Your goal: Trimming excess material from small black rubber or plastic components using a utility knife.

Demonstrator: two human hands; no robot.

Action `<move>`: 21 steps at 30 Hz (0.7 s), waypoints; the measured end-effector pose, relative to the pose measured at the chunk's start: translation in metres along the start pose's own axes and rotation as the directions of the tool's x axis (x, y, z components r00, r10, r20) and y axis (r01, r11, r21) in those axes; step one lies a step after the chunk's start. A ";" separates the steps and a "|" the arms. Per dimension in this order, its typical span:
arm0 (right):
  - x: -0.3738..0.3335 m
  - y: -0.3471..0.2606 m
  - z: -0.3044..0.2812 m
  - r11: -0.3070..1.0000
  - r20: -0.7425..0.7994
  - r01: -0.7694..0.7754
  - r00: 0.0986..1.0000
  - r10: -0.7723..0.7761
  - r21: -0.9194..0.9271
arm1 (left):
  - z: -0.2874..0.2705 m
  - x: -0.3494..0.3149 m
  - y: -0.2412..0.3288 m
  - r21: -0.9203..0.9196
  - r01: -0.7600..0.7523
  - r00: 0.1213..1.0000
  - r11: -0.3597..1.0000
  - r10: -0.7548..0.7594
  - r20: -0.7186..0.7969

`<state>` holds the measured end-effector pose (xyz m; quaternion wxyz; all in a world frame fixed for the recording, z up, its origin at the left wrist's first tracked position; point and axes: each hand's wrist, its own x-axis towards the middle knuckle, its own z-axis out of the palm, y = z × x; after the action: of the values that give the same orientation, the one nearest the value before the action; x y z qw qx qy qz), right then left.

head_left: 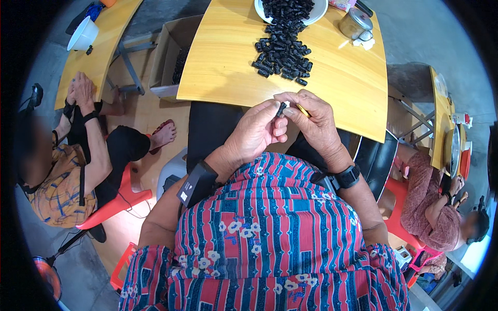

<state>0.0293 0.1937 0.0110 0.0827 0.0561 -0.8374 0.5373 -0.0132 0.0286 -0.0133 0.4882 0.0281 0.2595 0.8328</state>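
Note:
Just past the near edge of the yellow wooden table (223, 67), my left hand (254, 132) pinches a small black plastic part (281, 109) between thumb and fingers. My right hand (317, 124) is closed beside it, its fingertips close to the part. A thin yellow tool (303, 110) sticks out from the right hand's grip; its working end is hidden. Farther up the table lies a loose pile of similar black parts (280, 54). It spills from a white bowl (322, 11) heaped with more of them.
A lidded metal mug (354, 25) stands at the table's far right, beside crumpled white tissue (368, 44). An open cardboard box (162, 62) sits left of the table. One person (67, 171) sits at left, another (430, 202) at right, both on red chairs by other tables.

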 end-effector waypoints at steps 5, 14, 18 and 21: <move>0.002 -0.001 -0.001 0.999 0.020 0.010 1.000 -0.009 -0.043 | 0.001 -0.002 0.002 -0.017 0.028 0.999 0.999 -0.029 -0.026; 0.000 0.004 0.006 0.987 -0.108 -0.010 0.994 -0.007 -0.158 | -0.007 0.003 -0.005 0.010 -0.050 0.998 0.999 0.049 0.025; 0.000 -0.001 0.007 0.971 -0.143 -0.042 0.990 0.008 -0.236 | 0.003 0.006 -0.007 0.110 -0.161 0.977 0.981 0.174 -0.126; 0.000 -0.005 0.009 0.970 -0.161 -0.044 0.987 0.005 -0.238 | -0.007 0.007 -0.008 0.108 -0.207 0.971 0.972 0.218 -0.102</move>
<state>0.0299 0.1833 0.0112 0.1488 -0.0076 -0.8878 0.4355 -0.0125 0.0349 -0.0250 0.3787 0.0320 0.3224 0.8669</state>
